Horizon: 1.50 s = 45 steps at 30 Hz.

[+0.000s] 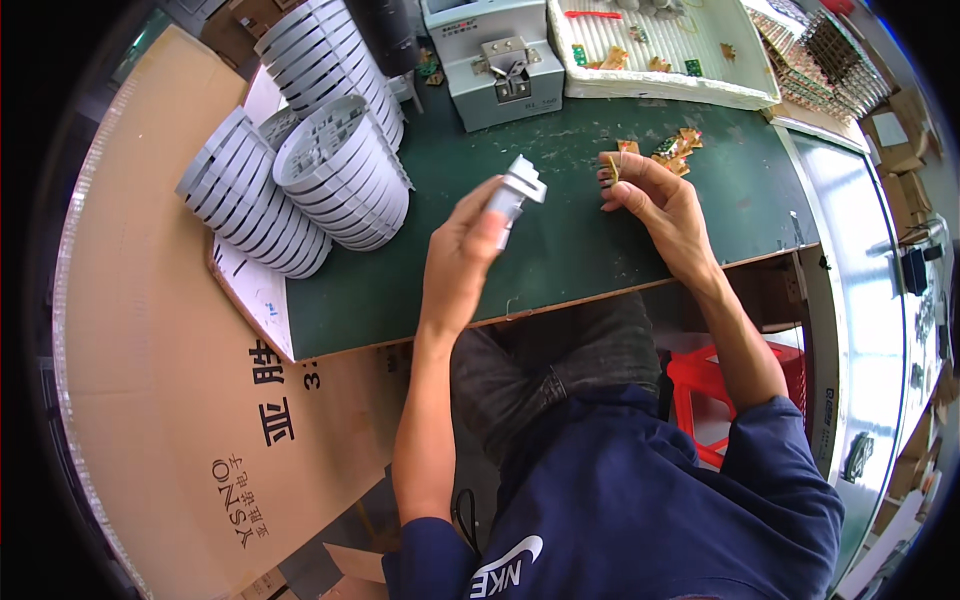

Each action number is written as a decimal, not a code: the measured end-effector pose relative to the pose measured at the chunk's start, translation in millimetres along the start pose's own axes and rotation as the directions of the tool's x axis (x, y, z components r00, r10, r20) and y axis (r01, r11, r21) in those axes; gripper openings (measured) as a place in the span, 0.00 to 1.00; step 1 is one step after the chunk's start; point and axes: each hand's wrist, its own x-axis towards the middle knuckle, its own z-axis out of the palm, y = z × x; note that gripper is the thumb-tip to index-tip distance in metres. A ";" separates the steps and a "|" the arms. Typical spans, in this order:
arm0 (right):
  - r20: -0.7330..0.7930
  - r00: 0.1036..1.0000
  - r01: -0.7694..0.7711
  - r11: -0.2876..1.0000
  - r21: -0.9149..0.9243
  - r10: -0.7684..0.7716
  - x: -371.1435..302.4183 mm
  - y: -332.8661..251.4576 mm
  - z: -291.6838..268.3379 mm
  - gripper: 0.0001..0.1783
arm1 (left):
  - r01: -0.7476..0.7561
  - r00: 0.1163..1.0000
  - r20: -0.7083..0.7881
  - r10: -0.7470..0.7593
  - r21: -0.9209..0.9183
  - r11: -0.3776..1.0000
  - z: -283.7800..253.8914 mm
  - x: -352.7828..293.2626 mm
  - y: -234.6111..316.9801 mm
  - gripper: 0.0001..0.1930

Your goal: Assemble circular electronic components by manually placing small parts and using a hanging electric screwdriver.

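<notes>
My left hand (458, 250) is closed on a light grey moulded plastic piece (521, 184), holding it tilted above the green tabletop (560, 225). The piece has a stepped end that sticks out past my fingers. Between the thumb and fingers of my right hand (668, 208) is a small circuit board (611, 170), seen nearly edge-on with dark parts along one side. Just beyond that hand lies a loose pile of small circuit boards (677, 148). The two held things are apart from each other.
Tall stacks of grey plastic rings (345, 185) stand at the left. A grey bench machine (505, 75) sits at the back, beside a white foam tray (680, 88) with a few boards. Cardboard (160, 330) borders the left side; a red stool (700, 385) stands below the table.
</notes>
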 end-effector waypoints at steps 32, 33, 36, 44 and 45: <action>0.015 1.000 -0.023 0.988 -0.155 0.026 -5.4 -2.4 3.8 0.18 | 0.015 0.996 0.079 0.047 -0.643 0.766 -22.4 -20.6 -1.0 0.48; 0.015 1.000 -0.015 0.979 -0.203 0.018 -5.0 -4.0 4.8 0.18 | -0.001 0.994 0.082 0.075 -0.666 0.746 -27.9 -27.2 -1.1 0.46; 0.025 0.999 0.033 0.962 -0.271 -0.027 -5.9 3.5 11.0 0.18 | -0.051 0.998 -0.009 0.059 -0.649 0.759 -44.9 -81.6 0.5 0.48; 0.059 0.987 0.161 0.900 -0.405 -0.150 -7.3 14.5 -13.4 0.19 | -0.061 0.889 -0.283 -0.361 -0.852 0.519 -57.7 -334.1 -77.5 0.49; 0.061 0.988 0.155 0.900 -0.407 -0.142 -6.2 13.3 -11.4 0.19 | -0.205 0.806 -0.405 -0.432 -0.875 0.439 -54.0 -370.3 -79.3 0.46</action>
